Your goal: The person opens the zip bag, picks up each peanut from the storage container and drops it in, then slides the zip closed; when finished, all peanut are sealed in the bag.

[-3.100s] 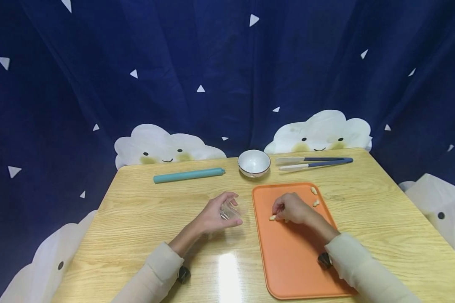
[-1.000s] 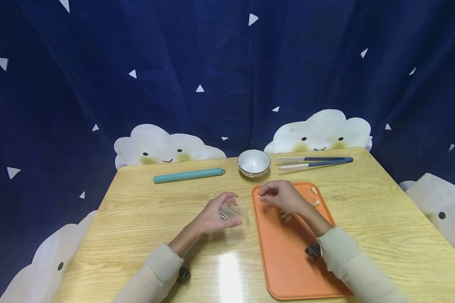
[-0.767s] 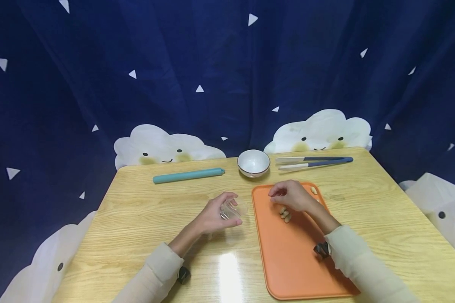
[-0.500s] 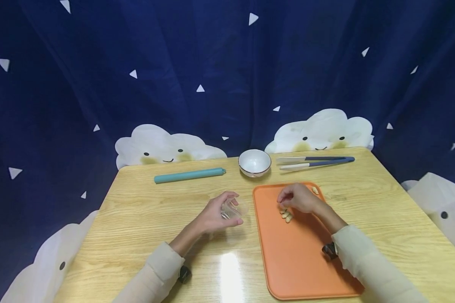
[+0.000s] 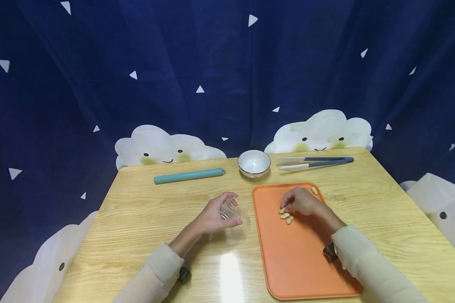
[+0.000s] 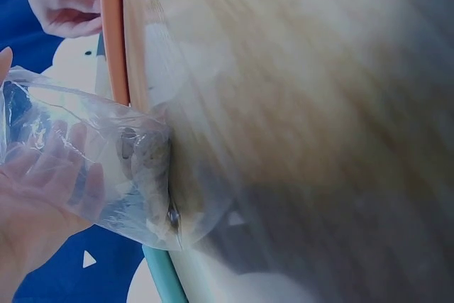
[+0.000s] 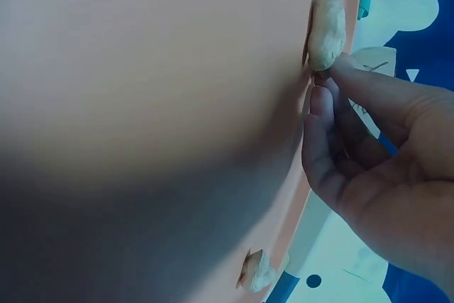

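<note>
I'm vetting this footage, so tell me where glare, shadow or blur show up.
Head view: bright glare on the table, bottom centre; left wrist view: table blurred, glints on the clear bag; right wrist view: dark shadow over the tray, lower left.

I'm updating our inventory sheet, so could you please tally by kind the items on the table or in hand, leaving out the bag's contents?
Peanuts: at least 4 (some may be hidden)
Bag: 1
Tray: 1
Bowl: 1
Tongs: 1
Teal stick: 1
Total: at least 9
</note>
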The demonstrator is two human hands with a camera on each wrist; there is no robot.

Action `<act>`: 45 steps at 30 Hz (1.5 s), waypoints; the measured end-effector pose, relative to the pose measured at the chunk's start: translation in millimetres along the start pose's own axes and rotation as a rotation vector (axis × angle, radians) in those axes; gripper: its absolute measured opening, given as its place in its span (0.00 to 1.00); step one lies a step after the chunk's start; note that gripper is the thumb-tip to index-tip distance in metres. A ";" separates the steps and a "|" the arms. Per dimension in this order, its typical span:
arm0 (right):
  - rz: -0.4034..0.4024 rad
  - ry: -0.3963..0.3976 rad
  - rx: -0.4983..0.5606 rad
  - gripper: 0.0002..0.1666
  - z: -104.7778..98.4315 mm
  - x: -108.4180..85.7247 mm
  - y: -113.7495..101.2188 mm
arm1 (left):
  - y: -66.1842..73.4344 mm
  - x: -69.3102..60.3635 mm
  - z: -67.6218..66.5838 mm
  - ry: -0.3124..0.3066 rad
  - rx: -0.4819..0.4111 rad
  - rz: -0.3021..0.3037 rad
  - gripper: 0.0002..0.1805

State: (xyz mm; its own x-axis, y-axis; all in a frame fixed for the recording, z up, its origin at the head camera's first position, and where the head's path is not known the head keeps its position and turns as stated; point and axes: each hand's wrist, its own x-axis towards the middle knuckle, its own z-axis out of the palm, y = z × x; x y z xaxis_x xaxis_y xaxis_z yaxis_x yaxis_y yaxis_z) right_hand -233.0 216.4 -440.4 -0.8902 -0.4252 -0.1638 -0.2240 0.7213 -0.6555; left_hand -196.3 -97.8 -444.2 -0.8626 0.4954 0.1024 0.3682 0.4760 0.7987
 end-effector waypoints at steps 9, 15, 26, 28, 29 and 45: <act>-0.023 0.028 0.003 0.02 1.7 0.3 1.1 | -1.0 0.6 1.6 0.004 0.012 -0.007 0.39; -0.064 0.078 -0.016 0.02 2.5 1.8 -5.2 | -1.7 1.3 2.3 0.000 0.011 -0.014 0.39; -0.115 0.169 0.033 0.03 8.3 1.5 -40.4 | -0.4 0.9 1.2 -0.004 0.017 -0.024 0.39; -0.133 0.195 0.037 0.03 10.2 2.2 -47.5 | 0.2 0.9 0.9 -0.005 0.012 -0.023 0.39; -0.142 0.209 0.041 0.03 11.3 2.7 -51.1 | 0.5 0.9 0.7 -0.005 0.009 -0.023 0.39; -0.312 0.279 0.248 0.03 34.0 10.8 -93.1 | -0.8 0.5 1.1 -0.004 0.020 -0.017 0.39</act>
State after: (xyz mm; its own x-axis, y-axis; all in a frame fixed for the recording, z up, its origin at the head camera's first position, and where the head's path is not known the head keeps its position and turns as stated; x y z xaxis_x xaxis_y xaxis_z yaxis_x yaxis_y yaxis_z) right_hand -208.2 126.1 -406.2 -0.8756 -0.4132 0.2503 -0.4261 0.4165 -0.8031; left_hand -196.7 -97.1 -445.5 -0.8676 0.4898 0.0862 0.3598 0.4987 0.7886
